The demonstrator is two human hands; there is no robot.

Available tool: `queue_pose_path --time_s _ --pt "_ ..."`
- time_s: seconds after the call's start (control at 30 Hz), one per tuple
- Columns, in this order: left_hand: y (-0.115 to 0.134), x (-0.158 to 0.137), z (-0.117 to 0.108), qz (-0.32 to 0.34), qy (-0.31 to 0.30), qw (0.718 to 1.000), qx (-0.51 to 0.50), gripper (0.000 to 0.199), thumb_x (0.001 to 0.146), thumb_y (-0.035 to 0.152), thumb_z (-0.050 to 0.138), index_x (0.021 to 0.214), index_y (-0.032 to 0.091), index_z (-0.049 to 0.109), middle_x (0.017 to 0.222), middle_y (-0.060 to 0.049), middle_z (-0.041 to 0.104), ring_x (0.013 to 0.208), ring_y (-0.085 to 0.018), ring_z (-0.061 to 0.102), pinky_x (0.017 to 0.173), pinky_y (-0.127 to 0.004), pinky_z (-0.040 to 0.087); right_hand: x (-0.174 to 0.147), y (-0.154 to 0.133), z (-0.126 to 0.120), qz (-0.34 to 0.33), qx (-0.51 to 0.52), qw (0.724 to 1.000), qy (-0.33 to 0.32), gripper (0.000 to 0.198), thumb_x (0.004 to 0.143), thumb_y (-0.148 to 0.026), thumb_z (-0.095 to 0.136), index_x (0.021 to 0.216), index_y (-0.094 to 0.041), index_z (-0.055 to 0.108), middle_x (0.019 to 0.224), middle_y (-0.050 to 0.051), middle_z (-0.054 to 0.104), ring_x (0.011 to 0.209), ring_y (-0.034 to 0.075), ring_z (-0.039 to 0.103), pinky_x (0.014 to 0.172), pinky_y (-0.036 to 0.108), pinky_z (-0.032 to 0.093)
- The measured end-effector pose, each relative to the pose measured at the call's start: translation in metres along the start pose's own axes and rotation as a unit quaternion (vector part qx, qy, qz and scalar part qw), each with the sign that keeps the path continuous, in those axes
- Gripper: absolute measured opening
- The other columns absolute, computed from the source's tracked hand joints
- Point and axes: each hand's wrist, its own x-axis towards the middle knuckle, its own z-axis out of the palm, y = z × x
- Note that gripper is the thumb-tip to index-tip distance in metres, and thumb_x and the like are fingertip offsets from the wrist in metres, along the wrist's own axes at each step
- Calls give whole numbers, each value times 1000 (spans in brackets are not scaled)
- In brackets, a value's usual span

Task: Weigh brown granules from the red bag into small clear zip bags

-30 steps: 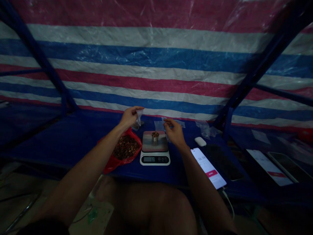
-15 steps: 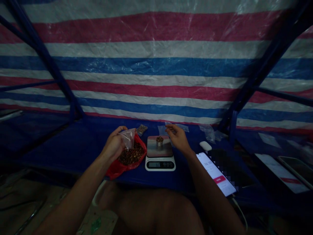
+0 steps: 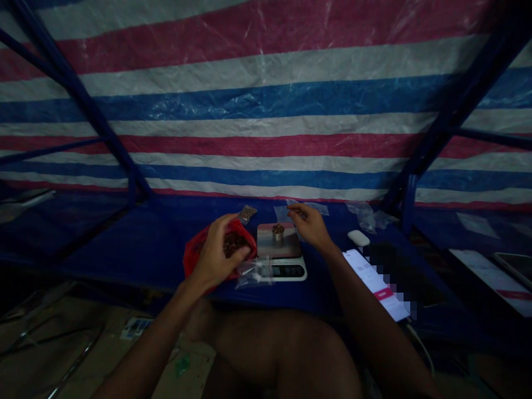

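My left hand is open, thumb and fingers apart, over a red plastic bag of small dark brown pieces. A clear plastic bag lies by its thumb, overlapping the front left of a white digital scale. On the scale's plate stands a small metal cup heaped with brown pieces. Behind the plate's right side, my right hand has its fingertips pinched at the edge of flat clear bags; the dim light blurs the grip. A small filled packet lies behind the red bag.
Right of my right forearm lie a lit phone with a cable and a white earbud case. More clear bags sit at the back right. Blue metal posts rise from the blue table before a striped tarp.
My left hand has let go of the clear bag, which now lies by the scale's front, and has moved right over the red bag. My right hand stays beside the scale.
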Motion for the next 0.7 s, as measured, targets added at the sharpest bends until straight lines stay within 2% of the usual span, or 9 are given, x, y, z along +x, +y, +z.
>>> queue_pose_path --time_s 0.07,0.13,0.2,0.3,0.4,0.5,0.7 --pt "6 -14 1 66 -117 986 94 78 77 61 76 143 26 52 144 -12 57 135 -34 51 116 -52 38 0 -1 0 -5 0 1000 -3 24 88 -32 59 102 -19 74 93 8 77 86 24 71 75 38 56" --pt "16 -23 6 102 -195 964 151 84 73 65 78 143 26 53 143 -13 58 134 -35 51 116 -53 37 0 -2 0 -12 0 1000 -8 24 88 -31 58 102 -19 74 92 8 77 84 23 71 77 38 56" --pt "26 -29 15 126 -240 945 185 88 72 67 78 146 27 51 145 -12 57 135 -35 49 116 -54 36 0 -2 0 -15 -2 1000 -9 24 88 -30 58 101 -19 75 93 8 77 83 23 70 80 39 56" --pt "33 -36 28 136 -277 927 214 90 71 64 81 148 28 50 144 -11 58 133 -36 49 112 -54 38 0 -1 -1 -7 0 1000 -5 24 88 -31 58 100 -19 75 94 8 77 85 23 71 82 40 56" --pt "33 -48 34 113 -264 930 231 82 76 56 81 146 27 51 138 -11 62 127 -36 54 109 -55 41 1 0 -1 -4 5 1000 0 24 88 -30 58 100 -18 75 92 8 77 85 23 71 80 39 56" --pt "30 -64 36 69 -210 952 211 78 80 48 80 148 28 48 133 -12 63 124 -35 58 105 -52 47 1 1 -1 -10 0 1000 2 23 88 -29 59 101 -19 75 92 7 77 86 23 71 78 38 55" --pt "34 -94 48 -10 -116 982 150 73 88 34 72 152 36 37 143 -10 56 132 -32 58 107 -49 52 0 1 0 -14 1 1000 -2 23 88 -28 59 101 -19 75 94 7 77 86 23 71 80 38 56"
